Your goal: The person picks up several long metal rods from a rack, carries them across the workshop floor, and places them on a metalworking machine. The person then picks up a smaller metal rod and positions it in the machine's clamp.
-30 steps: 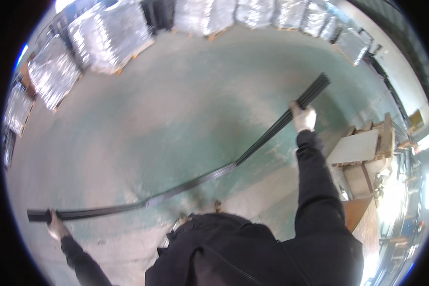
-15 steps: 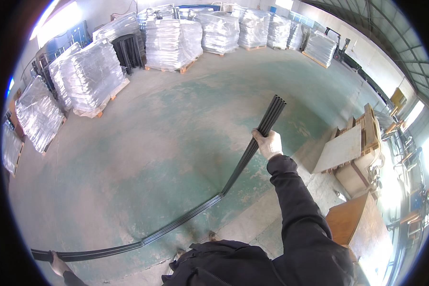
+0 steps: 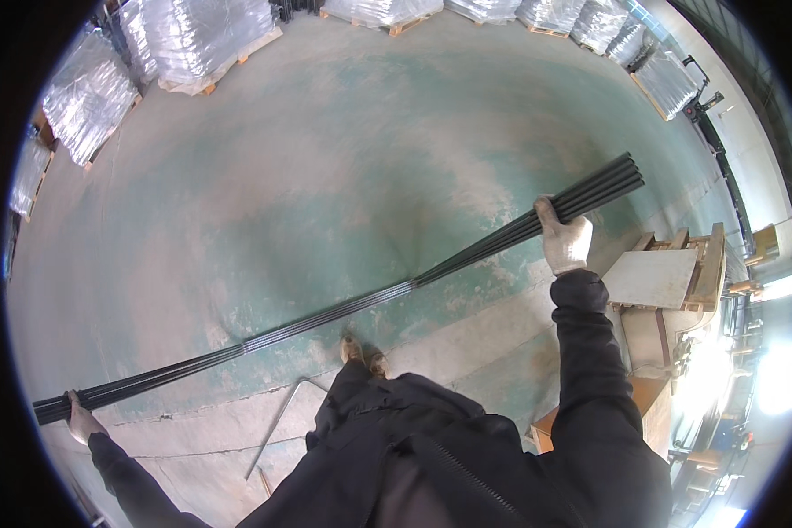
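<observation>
A bundle of long black metal tubes stretches across in front of me, each bent slightly in two places. My right hand, in a whitish work glove, grips it near the right end, thumb over the top. At the far left my left hand, gloved too, is wrapped round the other end. The right end, with its several open tube mouths fanned slightly apart, sits farther from me than the left. Between my hands the bundle hangs over the floor, touching nothing that I can see.
Wrapped pallet stacks line the far side. To the right stand a wooden pallet with a pale board and a brown box. A thin bent metal rod lies on the floor by my shoes. A pallet truck is at the far right.
My right hand has moved right and the bundle's right end has swung outward and down. My left hand has come up in view. The view has tilted toward the floor, showing my shoes.
</observation>
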A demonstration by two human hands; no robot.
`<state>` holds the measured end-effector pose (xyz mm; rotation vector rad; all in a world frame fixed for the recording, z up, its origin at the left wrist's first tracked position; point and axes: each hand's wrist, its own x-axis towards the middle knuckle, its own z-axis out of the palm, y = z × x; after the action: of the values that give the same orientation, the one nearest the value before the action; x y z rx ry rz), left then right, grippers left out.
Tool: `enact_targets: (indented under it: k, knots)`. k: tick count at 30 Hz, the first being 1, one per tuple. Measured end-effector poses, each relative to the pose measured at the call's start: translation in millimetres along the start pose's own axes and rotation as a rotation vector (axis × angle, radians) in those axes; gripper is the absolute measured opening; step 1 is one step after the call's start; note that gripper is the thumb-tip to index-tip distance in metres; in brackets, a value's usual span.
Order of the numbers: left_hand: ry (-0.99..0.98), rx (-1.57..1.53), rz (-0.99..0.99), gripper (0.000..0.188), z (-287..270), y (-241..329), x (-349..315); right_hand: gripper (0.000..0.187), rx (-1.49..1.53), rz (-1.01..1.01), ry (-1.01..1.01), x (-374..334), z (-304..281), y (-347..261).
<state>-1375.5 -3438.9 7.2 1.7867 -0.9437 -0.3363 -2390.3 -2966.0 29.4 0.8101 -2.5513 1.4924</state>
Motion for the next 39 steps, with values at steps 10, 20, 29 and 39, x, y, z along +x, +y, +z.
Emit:
enact_targets:
  k: [10,20,29,39]
  knots:
    - [0.002,-0.057,0.029,0.060,-6,-2,-9,0.020,0.066,0.023,-0.028,3,5,2]
    - [-0.027,-0.256,-0.074,0.064,-12,-24,-10,0.016,0.054,0.037,-0.028,4,13,-2]
    - [-0.055,-0.054,-0.047,0.057,-22,-9,-28,0.019,0.105,0.031,-0.043,8,19,5]
    - [0.001,-0.026,-0.076,0.062,-13,-6,-26,0.020,0.126,0.031,-0.042,8,18,8]
